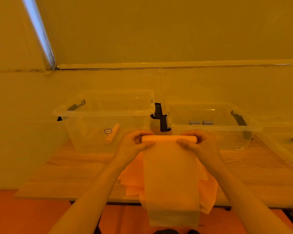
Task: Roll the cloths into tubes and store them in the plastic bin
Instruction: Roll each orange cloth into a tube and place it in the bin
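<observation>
the worktop is pale wood grain and carries everything, washed in a heavy orange light. on it, towards the wall, stand two clear plastic bins side by side. the left bin has dark latch handles on its ends and a single rolled cloth tube lying at an angle on its floor. the right bin also has dark handles, and two small grey-blue rolls lie side by side near its back. the edge of a third clear container shows at the far right.

the cloth i am working on is thin, pale orange and faintly see-through. its top end is wound into a tight even tube held level in the air just in front of the gap between the two bins, and the rest hangs down flat past the worktop's near edge. under it, a loose pile of orange cloths lies on the worktop.

my left hand grips the left end of the tube, fingers curled over, thumb beneath. my right hand grips the right end likewise.

a small dark-outlined sticker sits on the left bin's front, and a pale label on the right bin's lower corner; neither can be read.
</observation>
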